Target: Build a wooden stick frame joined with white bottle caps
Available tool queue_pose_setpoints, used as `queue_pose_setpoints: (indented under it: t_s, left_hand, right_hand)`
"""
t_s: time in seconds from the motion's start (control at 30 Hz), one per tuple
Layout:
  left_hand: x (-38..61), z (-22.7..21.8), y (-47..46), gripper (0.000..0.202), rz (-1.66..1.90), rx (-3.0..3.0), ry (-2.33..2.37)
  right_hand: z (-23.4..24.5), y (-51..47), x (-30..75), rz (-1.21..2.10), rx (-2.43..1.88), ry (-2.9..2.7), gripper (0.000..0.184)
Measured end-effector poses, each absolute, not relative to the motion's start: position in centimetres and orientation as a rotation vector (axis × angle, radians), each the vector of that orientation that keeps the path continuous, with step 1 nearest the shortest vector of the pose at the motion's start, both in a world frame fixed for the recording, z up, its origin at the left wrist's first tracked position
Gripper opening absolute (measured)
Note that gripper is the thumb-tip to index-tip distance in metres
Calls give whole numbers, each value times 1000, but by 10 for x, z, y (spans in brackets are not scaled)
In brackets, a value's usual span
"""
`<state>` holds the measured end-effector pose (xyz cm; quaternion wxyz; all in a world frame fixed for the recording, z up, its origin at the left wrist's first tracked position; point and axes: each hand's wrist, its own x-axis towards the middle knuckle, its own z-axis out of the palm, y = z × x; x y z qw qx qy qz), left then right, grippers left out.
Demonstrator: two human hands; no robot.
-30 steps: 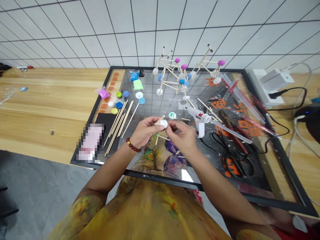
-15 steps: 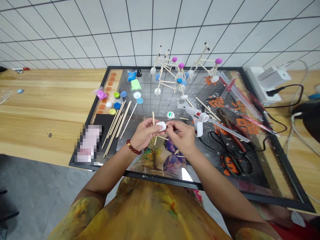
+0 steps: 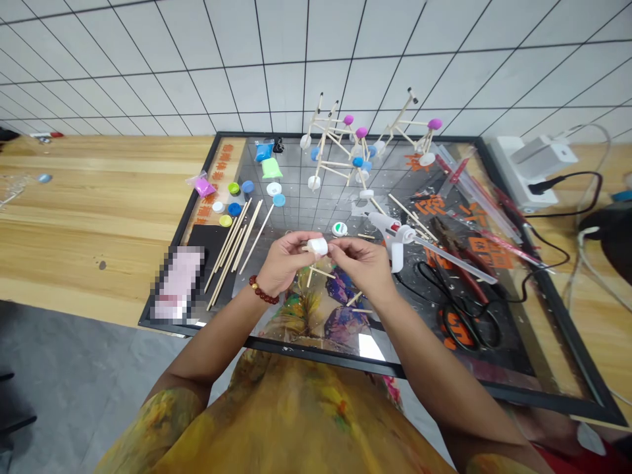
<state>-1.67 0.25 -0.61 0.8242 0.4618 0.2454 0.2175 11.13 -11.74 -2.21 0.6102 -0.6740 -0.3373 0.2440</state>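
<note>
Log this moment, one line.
left hand: holds white cap | right hand: at cap's edge | glue gun: right of both hands

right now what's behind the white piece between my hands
Beyond the white piece lies the glossy dark tabletop, with a white-and-green disc farther back and to the right. The piece's far side and the patch it covers are hidden.

Left hand (image 3: pixel 284 264): palm turned inward, thumb opposed to the curled fingers in a pinch. Right hand (image 3: pixel 366 268): thumb and index finger drawn together, facing the left. Left forearm (image 3: pixel 214 349) and right forearm (image 3: pixel 432 359): bare, slanting inward and forward, hands close together.
</note>
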Motion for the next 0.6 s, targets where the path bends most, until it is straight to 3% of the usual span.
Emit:
queue_pose_setpoints:
  t_s: [0.27,0.6]
  left_hand:
    - [-17,-13,7,40,548,1250,414]
    - [-20,-6,9,35,623,1290,309]
  right_hand:
    - [-17,-120,111,416,-1633,-863,13]
    - [-6,-115,116,917,-1274,-554,29]
